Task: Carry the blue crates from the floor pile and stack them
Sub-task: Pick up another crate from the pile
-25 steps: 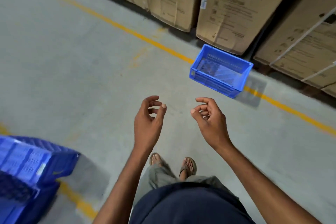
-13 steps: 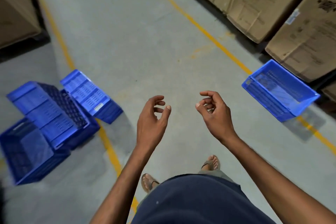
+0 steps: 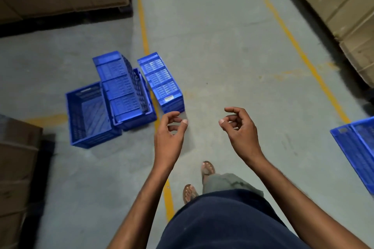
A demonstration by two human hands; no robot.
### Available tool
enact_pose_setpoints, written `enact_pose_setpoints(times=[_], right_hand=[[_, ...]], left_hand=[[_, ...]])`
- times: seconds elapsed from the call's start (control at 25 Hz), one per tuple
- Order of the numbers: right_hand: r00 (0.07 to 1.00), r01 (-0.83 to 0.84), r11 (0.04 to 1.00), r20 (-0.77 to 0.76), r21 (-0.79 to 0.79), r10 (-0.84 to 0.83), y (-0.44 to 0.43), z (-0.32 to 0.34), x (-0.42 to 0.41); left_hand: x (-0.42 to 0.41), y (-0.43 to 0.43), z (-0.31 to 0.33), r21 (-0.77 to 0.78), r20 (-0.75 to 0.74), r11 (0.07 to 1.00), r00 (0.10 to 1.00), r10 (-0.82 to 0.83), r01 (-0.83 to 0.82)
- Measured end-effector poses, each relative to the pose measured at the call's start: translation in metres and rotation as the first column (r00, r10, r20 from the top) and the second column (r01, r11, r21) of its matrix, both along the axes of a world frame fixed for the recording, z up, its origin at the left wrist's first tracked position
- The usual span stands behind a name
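Your left hand (image 3: 170, 133) and right hand (image 3: 239, 127) hang empty, fingers loosely curled, near the blue crates (image 3: 121, 91) piled at left.

Bare grey floor (image 3: 212, 46) runs open straight ahead between the two yellow lines, and both empty hands, the left hand (image 3: 169, 137) and right hand (image 3: 241, 131), hang over it with nothing beneath or between them. Ahead to the left the floor pile of blue crates (image 3: 125, 91) blocks the way, its overturned crate (image 3: 162, 81) lying just beyond the left fingertips across the yellow line (image 3: 144, 32). Cardboard cartons (image 3: 344, 6) wall the right side, another blue crate (image 3: 356, 147) sits at the right edge, and more boxes (image 3: 16, 168) close off the near left.
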State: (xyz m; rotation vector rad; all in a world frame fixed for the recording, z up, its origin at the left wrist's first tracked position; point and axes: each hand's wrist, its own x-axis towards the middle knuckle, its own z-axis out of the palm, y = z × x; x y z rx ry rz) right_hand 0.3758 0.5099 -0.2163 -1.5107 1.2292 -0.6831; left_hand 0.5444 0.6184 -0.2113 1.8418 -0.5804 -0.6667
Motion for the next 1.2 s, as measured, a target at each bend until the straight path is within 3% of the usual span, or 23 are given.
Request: enact_pose_setpoints(times=[0.36,0.6,0.88,1.2], right_hand=[[0.948,-0.316,0.948,-0.013,0.043,0.317,-0.032,-0.019,0.167],[0.904,-0.423,0.904,-0.032,0.051,0.425,-0.034,-0.023,0.267],[0.947,-0.304,0.951,-0.093,0.066,0.309,-0.018,-0.048,0.363],[0.956,-0.112,0.982,-0.254,0.149,0.148,-0.087,-0.118,0.397]], left_hand=[[0.124,0.012,-0.016,0.044,-0.051,0.939,0.938,0.344,-0.342],[0.204,0.035,-0.026,0.051,-0.088,0.892,0.888,0.452,-0.449],[0.31,0.053,-0.052,0.112,-0.174,0.944,0.929,0.328,-0.312],[0.376,-0.027,-0.114,0.211,-0.295,0.964,0.93,0.22,-0.161]])
